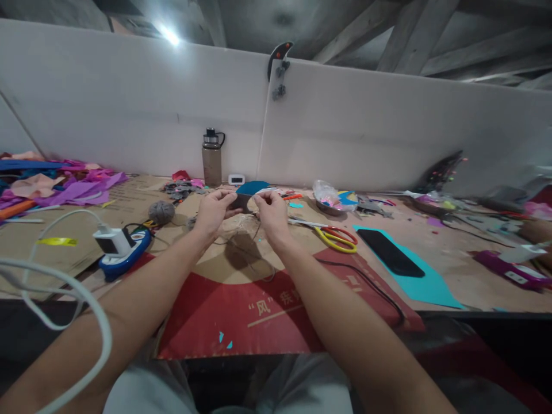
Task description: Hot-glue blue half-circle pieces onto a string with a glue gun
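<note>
In the head view, my left hand pinches the left edge of a dark, curved piece of sheet material held above the cardboard. My right hand grips the same piece at its right side, fingertips pressed together. A blue rounded part shows along its upper edge; whether it is a separate layer I cannot tell. Below my hands, a thin cord lies loosely on the red and tan cardboard. Scissors with yellow and red handles rest just right of my right hand.
A bottle stands at the back by a white partition. Left are grey yarn, a blue power strip and a white cable. A black phone lies on turquoise sheet; a scrap bowl sits behind.
</note>
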The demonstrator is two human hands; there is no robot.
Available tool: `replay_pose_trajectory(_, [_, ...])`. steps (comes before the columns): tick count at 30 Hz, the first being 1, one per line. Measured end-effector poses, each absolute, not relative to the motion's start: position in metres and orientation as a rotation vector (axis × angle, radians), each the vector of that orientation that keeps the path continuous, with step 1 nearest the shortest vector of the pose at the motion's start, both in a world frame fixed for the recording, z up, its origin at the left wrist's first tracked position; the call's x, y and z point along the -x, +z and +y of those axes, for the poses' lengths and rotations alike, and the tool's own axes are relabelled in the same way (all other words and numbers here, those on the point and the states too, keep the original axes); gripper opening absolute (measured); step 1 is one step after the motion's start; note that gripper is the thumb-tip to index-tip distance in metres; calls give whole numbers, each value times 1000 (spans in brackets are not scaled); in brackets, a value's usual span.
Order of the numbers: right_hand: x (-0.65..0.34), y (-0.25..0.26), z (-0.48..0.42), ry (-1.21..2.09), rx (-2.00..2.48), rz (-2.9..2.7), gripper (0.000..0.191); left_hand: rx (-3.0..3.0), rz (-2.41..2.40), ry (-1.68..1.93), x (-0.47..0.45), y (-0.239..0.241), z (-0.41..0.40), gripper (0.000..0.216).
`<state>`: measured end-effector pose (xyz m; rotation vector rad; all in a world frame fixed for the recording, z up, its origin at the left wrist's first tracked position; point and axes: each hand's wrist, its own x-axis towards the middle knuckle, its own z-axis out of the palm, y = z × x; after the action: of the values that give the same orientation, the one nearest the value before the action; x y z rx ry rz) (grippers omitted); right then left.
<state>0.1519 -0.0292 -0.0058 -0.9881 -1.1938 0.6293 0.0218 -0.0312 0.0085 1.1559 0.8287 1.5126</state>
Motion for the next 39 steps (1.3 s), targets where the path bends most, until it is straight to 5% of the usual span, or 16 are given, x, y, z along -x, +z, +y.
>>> replay_pose_trajectory(17, [-157, -2, -29, 578, 972, -1283, 18, -1000, 824, 1414, -25, 16, -38, 6])
replay_pose_trajectory(31, [-160, 7, -41, 884, 887, -1437, 19, -970, 826, 1232, -17, 14, -31, 10])
replay_pose_trajectory(39, [-158, 3, -38, 717, 954, -1429, 16, -1207, 851, 1264, -24, 10, -34, 14])
